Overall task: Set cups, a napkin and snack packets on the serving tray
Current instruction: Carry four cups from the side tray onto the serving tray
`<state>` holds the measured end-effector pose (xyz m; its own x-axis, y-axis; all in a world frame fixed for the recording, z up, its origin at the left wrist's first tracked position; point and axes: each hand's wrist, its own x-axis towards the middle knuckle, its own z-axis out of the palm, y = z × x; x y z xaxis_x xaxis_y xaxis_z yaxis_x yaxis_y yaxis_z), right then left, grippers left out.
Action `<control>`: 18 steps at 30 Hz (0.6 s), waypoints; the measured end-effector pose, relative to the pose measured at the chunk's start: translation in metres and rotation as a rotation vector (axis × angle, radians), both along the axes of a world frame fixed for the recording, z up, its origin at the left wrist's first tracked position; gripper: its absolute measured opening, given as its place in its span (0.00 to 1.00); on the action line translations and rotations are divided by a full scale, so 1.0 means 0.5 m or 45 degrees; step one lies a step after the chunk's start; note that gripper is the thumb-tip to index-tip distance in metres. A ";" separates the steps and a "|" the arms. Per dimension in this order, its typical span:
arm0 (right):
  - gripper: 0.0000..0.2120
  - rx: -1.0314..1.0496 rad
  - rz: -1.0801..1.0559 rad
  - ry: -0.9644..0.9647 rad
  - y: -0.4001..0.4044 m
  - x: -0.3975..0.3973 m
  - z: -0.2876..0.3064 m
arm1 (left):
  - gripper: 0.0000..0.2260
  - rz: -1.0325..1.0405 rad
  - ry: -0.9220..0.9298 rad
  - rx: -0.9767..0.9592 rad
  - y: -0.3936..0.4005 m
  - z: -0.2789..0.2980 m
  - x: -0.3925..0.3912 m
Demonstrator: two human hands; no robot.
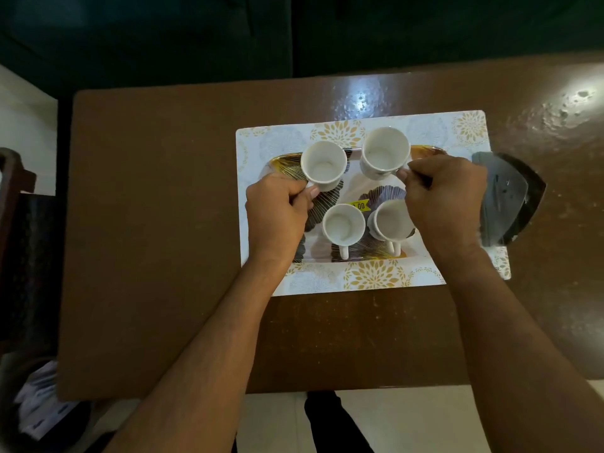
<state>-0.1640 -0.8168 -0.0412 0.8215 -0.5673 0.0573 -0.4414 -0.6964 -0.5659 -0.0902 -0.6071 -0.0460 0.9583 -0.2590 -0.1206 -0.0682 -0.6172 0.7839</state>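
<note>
A patterned serving tray (354, 191) lies on a white and gold placemat (369, 276). Two white cups (343, 223) (392, 220) stand on the tray's near half with their handles toward me. My left hand (277, 210) pinches the handle of a third white cup (323, 165) over the tray's far left. My right hand (444, 191) pinches the handle of a fourth white cup (385, 153) over the far right. I cannot tell whether these two cups touch the tray. No napkin or snack packets are in view.
The placemat sits on a brown wooden table (163, 223). A dark grey folded object (506, 197) lies at the placemat's right edge, close behind my right hand. A dark chair (19, 243) and a bin with cloth (42, 400) stand left of the table.
</note>
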 end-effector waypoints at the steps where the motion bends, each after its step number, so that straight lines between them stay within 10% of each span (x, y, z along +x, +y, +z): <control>1: 0.16 0.003 0.013 0.014 -0.007 0.000 -0.005 | 0.09 -0.007 0.002 0.001 -0.004 -0.005 0.001; 18: 0.09 0.096 0.044 0.198 -0.039 -0.006 -0.032 | 0.05 -0.044 0.096 0.232 -0.032 -0.014 0.032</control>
<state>-0.1669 -0.8363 -0.0572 0.8361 -0.5368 -0.1135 -0.5044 -0.6706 -0.5439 -0.0743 -0.6232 -0.0531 0.9356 -0.2591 -0.2398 -0.0372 -0.7477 0.6629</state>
